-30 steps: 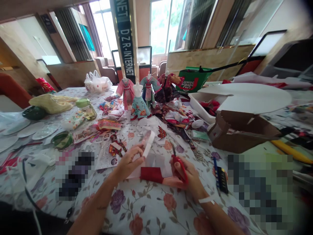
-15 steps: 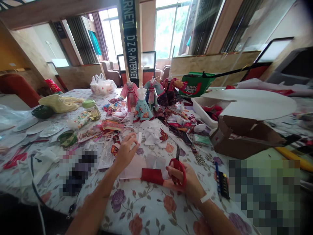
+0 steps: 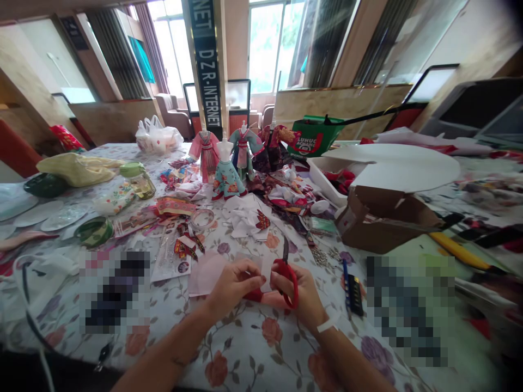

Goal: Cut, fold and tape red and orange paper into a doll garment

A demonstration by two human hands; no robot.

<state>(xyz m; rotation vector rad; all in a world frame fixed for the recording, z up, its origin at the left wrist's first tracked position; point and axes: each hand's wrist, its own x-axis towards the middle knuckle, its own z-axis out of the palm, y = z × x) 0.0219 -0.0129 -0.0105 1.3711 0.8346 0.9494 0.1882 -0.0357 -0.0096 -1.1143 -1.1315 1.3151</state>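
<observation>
My left hand [image 3: 237, 286] is closed, thumb and forefinger together, at the edge of a small white strip [image 3: 266, 272]. My right hand [image 3: 304, 294] has its fingers through the handles of red-handled scissors [image 3: 292, 286], whose dark blades point away from me. Its fingertips meet the other side of the strip. Beneath both hands, partly covered, lies a red piece of cloth or paper [image 3: 254, 295]. A pale pink sheet [image 3: 204, 271] is flat on the table to the left. Beyond the left hand rests a clear ring-shaped roll [image 3: 202, 219].
Dressed doll forms [image 3: 229, 170] stand behind white scraps [image 3: 245, 216]. A cardboard box [image 3: 379, 223] and a white tray [image 3: 327, 182] are at the right. To the left are a green tape roll [image 3: 95, 232] and a lidded jar [image 3: 141, 182]. A blue pen [image 3: 346, 286] lies near my right hand.
My left hand has come back from the clear roll to meet my right hand, with the white strip now between them. The scissors stay in my right hand. The view has shifted right.
</observation>
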